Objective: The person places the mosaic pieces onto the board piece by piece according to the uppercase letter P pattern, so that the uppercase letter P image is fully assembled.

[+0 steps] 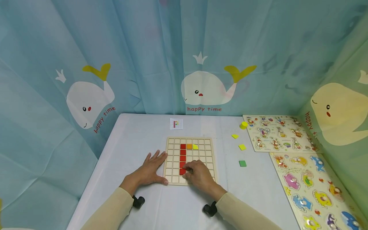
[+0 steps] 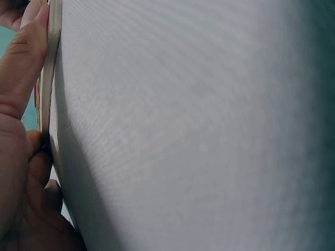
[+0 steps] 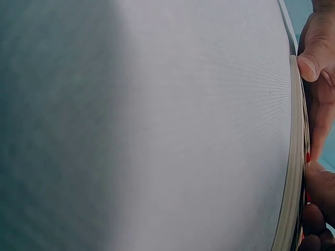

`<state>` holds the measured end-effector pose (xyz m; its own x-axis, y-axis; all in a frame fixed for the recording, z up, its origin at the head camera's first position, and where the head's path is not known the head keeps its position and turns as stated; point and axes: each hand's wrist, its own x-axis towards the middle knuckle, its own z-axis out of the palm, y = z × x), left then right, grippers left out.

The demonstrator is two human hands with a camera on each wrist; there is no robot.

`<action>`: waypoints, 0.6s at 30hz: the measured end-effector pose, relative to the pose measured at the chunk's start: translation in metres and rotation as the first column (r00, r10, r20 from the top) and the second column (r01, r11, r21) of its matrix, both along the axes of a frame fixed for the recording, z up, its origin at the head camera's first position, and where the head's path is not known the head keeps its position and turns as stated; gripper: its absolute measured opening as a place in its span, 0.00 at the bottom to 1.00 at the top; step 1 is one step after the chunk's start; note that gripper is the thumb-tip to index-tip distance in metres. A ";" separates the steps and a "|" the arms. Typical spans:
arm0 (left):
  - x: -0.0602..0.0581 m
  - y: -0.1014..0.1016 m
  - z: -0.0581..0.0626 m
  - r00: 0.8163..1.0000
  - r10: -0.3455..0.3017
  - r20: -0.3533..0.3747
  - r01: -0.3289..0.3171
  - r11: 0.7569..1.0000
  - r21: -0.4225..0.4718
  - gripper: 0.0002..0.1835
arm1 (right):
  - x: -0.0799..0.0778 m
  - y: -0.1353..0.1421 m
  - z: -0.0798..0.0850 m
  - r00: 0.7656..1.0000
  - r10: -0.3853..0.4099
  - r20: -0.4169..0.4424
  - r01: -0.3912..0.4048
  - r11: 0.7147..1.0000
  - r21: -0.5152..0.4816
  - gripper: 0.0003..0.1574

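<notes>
A wooden grid board point(image 1: 201, 182) lies on the white table. In it, several red square tiles point(image 1: 182, 152) form a column, with an orange tile point(image 1: 189, 146) and a yellow tile point(image 1: 195, 147) beside the top one. My left hand point(image 1: 149, 169) rests spread along the board's left edge, its thumb by the near corner. Over the lower part of the grid, my right hand point(image 1: 201, 177) has its thumb and bent fingers around the lowest red tile point(image 1: 182, 172). Seen from the left wrist, the thumb point(image 2: 23, 68) lies along the board's side.
Beyond the board lies a small pattern card point(image 1: 176, 124). To the right are a yellow cylinder point(image 1: 243, 125), two yellow pieces point(image 1: 242, 147) and a green tile point(image 1: 242, 163). Two picture puzzle boards point(image 1: 277, 135) line the table's right side. A whale-print curtain point(image 1: 161, 89) hangs behind the table.
</notes>
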<state>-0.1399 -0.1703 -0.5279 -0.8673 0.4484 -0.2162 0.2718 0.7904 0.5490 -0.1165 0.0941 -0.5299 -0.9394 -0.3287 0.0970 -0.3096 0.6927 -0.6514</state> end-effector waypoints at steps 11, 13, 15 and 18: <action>-0.001 0.000 0.000 1.000 0.001 0.011 -0.001 1.000 -0.016 0.68 | 0.000 0.000 0.000 1.000 -0.008 0.005 0.008 1.000 -0.007 0.13; -0.001 0.000 0.000 1.000 0.002 0.016 -0.001 1.000 -0.019 0.68 | 0.000 0.000 0.000 1.000 -0.010 0.005 0.010 1.000 -0.005 0.13; -0.001 0.000 0.000 1.000 0.000 0.016 0.000 1.000 -0.018 0.68 | 0.001 -0.001 0.000 1.000 -0.011 0.004 0.011 1.000 -0.006 0.13; -0.001 0.000 0.000 1.000 -0.005 0.007 0.005 1.000 -0.015 0.68 | 0.001 -0.001 -0.001 1.000 -0.006 -0.007 0.006 1.000 -0.008 0.12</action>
<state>-0.1409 -0.1706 -0.5284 -0.8634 0.4497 -0.2289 0.2722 0.7970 0.5392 -0.1156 0.0932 -0.5307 -0.9408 -0.3218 0.1066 -0.3099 0.6892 -0.6550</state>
